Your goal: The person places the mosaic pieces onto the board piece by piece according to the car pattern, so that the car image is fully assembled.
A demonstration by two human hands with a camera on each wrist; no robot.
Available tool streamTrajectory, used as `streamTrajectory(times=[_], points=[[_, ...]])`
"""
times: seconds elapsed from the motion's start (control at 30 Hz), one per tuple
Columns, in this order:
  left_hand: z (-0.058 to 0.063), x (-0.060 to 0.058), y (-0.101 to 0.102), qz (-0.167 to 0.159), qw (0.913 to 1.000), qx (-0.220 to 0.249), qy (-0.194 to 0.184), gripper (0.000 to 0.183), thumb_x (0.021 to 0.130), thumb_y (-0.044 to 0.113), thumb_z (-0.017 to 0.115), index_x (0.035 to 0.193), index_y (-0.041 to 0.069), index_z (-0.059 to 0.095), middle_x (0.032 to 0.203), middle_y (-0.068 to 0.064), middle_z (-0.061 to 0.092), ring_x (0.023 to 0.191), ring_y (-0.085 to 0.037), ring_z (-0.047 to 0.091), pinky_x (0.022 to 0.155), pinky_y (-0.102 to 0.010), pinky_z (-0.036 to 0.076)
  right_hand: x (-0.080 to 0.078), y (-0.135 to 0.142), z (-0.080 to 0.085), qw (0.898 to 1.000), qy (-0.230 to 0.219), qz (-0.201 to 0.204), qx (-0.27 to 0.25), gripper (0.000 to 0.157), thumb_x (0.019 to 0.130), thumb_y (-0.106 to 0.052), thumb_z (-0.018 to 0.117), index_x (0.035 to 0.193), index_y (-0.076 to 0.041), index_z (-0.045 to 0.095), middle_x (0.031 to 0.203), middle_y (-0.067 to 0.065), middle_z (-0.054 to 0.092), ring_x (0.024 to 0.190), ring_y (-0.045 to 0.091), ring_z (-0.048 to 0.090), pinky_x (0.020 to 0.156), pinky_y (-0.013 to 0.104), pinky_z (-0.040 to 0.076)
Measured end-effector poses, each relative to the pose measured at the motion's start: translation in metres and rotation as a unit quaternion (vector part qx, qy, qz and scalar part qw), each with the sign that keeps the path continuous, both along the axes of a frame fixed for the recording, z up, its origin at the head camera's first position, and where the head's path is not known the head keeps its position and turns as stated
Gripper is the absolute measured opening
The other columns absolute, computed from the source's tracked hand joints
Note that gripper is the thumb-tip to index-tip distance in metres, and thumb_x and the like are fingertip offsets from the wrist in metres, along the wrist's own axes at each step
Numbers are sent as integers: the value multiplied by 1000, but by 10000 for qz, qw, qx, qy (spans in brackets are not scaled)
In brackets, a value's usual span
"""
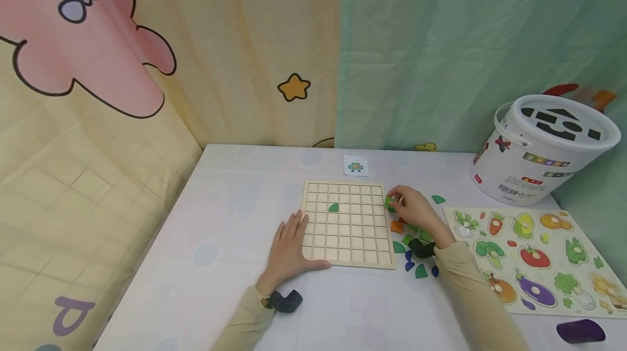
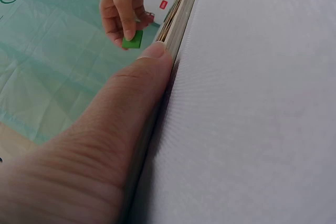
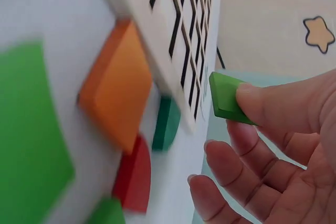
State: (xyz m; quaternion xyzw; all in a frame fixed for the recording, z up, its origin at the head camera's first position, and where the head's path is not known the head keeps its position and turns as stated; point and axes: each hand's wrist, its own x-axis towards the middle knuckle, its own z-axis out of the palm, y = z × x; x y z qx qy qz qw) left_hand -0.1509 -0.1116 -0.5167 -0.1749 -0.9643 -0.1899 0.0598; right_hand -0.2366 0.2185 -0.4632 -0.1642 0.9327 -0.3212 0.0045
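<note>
A wooden grid board [image 1: 350,243] lies in the middle of the table, with one dark green quarter-circle piece [image 1: 334,208] in a cell of its upper left part. My left hand [image 1: 289,250] rests at the board's lower left corner, fingers spread along the left side and the thumb [image 2: 142,72] against the near edge. My right hand [image 1: 415,210] pinches a light green square block [image 3: 224,98] between thumb and fingers, just off the board's upper right edge. Below that hand, an orange block [image 3: 118,87] and a red piece [image 3: 134,174] lie beside the board.
Several green and blue pieces [image 1: 421,271] are scattered right of the board. A small pattern card [image 1: 355,166] lies behind it. On the right are a vegetable puzzle board [image 1: 514,231], a white bucket [image 1: 534,171] with a slotted lid, and a dark purple object [image 1: 581,331].
</note>
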Motion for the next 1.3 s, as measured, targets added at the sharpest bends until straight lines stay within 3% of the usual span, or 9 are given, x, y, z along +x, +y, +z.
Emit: streamTrajectory(times=[0.27, 0.5, 0.67, 1.3], points=[[0, -1, 1, -9, 10000, 38, -52, 122, 62, 77, 67, 149, 3, 25, 155, -15, 16, 142, -28, 12, 113, -44, 8, -2, -36, 0, 9993, 135, 321, -155, 7, 88, -10, 67, 93, -8, 64, 81, 0, 59, 66, 15, 50, 59, 32, 43], [1, 0, 0, -3, 10000, 52, -71, 122, 61, 77, 67, 149, 3, 25, 155, -15, 17, 142, -28, 13, 113, -44, 8, -6, -63, -3, 9990, 170, 326, -244, 9, 85, -15, 72, 84, -12, 64, 77, -4, 60, 66, 14, 53, 61, 32, 44], [-1, -1, 0, 0, 10000, 1, -66, 123, 61, 79, 65, 149, 3, 25, 155, -14, 17, 142, -27, 13, 114, -44, 8, -9, -78, -4, 9993, -50, 290, -215, 13, 84, -18, 74, 81, -14, 62, 75, -5, 58, 66, 13, 51, 60, 30, 43], [0, 0, 0, 18, 10000, -14, -88, 122, 62, 78, 65, 149, 4, 25, 156, -14, 16, 142, -27, 12, 114, -44, 7, -15, -93, -6, 9993, -125, 289, -197, 13, 82, -16, 75, 80, -12, 63, 75, -4, 61, 67, 14, 54, 61, 31, 45]])
